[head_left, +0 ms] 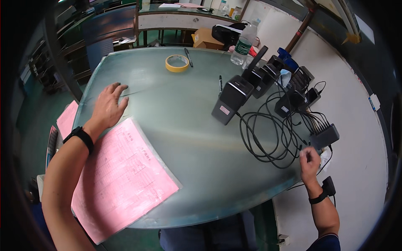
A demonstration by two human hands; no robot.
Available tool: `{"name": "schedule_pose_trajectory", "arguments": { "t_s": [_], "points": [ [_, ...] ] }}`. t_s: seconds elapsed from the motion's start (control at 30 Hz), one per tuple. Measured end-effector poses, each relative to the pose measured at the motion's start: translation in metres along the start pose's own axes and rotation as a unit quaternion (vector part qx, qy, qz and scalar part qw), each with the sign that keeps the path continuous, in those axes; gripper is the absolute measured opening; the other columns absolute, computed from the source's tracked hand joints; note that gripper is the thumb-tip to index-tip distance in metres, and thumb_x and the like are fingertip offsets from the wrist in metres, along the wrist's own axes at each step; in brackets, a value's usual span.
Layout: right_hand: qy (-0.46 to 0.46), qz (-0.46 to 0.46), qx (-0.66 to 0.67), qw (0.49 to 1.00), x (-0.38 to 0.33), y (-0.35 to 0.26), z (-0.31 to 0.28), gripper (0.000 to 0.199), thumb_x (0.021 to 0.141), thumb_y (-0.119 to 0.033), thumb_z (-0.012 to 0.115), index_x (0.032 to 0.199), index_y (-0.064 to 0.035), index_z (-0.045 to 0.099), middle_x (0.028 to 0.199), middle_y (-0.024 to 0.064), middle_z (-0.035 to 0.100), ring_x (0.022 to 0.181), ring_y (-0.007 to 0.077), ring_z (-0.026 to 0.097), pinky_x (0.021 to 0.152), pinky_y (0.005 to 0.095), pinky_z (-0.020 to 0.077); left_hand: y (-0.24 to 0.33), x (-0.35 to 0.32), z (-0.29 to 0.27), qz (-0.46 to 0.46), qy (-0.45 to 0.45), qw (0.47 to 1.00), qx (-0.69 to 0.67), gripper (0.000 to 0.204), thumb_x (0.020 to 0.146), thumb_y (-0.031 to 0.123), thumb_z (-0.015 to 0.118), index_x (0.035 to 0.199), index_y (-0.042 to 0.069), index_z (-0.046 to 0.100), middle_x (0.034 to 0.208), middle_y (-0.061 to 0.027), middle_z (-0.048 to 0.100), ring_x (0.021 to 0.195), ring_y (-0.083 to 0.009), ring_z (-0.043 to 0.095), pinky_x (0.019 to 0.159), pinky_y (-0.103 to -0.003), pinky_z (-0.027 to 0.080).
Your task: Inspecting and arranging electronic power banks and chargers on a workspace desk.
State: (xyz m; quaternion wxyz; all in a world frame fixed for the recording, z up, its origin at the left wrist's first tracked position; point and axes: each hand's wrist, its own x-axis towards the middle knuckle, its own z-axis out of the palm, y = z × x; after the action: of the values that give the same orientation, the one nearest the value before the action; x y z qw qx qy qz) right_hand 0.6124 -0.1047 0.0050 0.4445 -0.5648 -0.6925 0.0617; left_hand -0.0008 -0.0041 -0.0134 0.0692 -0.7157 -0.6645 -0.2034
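Note:
My left hand [108,105] lies flat with fingers apart on the green glass table [184,138], just beyond the top corner of a pink printed sheet in a clear sleeve [121,178]; my forearm crosses that sheet. My right hand [309,161] is at the table's right edge with its fingers pinched on a black cable [268,142] that runs from a coiled bundle. Just above that hand sits a black multi-port charging hub [325,136]. A dark upright box-shaped device [231,100] stands in the middle of the table.
Several more black devices and chargers [289,90] crowd the right rear. A yellow tape roll [177,63], two pens [188,57] and a plastic bottle [243,44] sit farther back. More pink papers [67,118] lie left of the table. A chair [209,236] is under the near edge.

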Motion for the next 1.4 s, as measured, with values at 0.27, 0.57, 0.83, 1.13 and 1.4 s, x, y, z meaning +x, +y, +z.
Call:
{"name": "schedule_pose_trajectory", "arguments": {
  "t_s": [0.27, 0.57, 0.83, 1.13, 1.4],
  "points": [
    [-0.103, -0.070, 0.136, 0.983, 0.100, -0.147, 0.133, 0.078, 0.076, -0.022, 0.080, 0.140, -0.0013, 0.040, 0.127, 0.0148, 0.053, 0.111, 0.0197, 0.053, 0.085, 0.0301, 0.0464, -0.010, -0.005, 0.000, 0.004, 0.013, 1.000, 0.000, 0.043, 0.091, 0.031, 0.050, 0.127, 0.007, 0.056, 0.132, -0.0209, 0.051, 0.126, -0.0367, 0.045, 0.106, -0.044, 0.036],
    [-0.334, -0.015, 0.272, 0.902, 0.131, -0.154, 0.149, 0.073, 0.079, -0.010, 0.076, 0.140, 0.0023, 0.037, 0.126, 0.0108, 0.051, 0.115, 0.0169, 0.053, 0.100, 0.0325, 0.0431, -0.010, -0.008, 0.000, 0.008, 0.021, 1.000, -0.008, 0.043, 0.091, 0.031, 0.052, 0.126, 0.007, 0.056, 0.132, -0.0218, 0.050, 0.126, -0.0372, 0.044, 0.105, -0.045, 0.036],
    [-0.281, -0.006, 0.266, 0.922, 0.120, -0.140, 0.139, 0.081, 0.078, -0.009, 0.077, 0.143, 0.0036, 0.032, 0.125, 0.0115, 0.054, 0.115, 0.0193, 0.054, 0.100, 0.0331, 0.0432, -0.008, -0.006, 0.000, 0.016, 0.038, 0.999, -0.018, 0.042, 0.090, 0.030, 0.054, 0.124, 0.006, 0.058, 0.130, -0.0217, 0.052, 0.125, -0.0374, 0.046, 0.106, -0.046, 0.036],
    [-0.342, -0.160, 0.114, 0.919, 0.149, -0.144, 0.113, 0.089, 0.066, -0.011, 0.079, 0.144, 0.0000, 0.037, 0.129, 0.0136, 0.052, 0.114, 0.0243, 0.054, 0.099, 0.0348, 0.0439, -0.010, -0.006, 0.003, 0.013, 0.021, 1.000, -0.012, 0.043, 0.088, 0.027, 0.053, 0.125, 0.005, 0.055, 0.132, -0.0218, 0.051, 0.124, -0.0386, 0.046, 0.106, -0.045, 0.036],
    [-0.466, -0.172, 0.030, 0.867, 0.184, -0.165, 0.112, 0.074, 0.064, 0.004, 0.074, 0.134, -0.0078, 0.053, 0.110, 0.0122, 0.065, 0.095, 0.0219, 0.063, 0.088, 0.0338, 0.0487, -0.002, -0.006, -0.004, 0.002, 0.004, 1.000, -0.012, 0.045, 0.090, 0.031, 0.050, 0.126, 0.005, 0.055, 0.134, -0.0220, 0.050, 0.126, -0.0381, 0.045, 0.108, -0.044, 0.034]
  ]
}}
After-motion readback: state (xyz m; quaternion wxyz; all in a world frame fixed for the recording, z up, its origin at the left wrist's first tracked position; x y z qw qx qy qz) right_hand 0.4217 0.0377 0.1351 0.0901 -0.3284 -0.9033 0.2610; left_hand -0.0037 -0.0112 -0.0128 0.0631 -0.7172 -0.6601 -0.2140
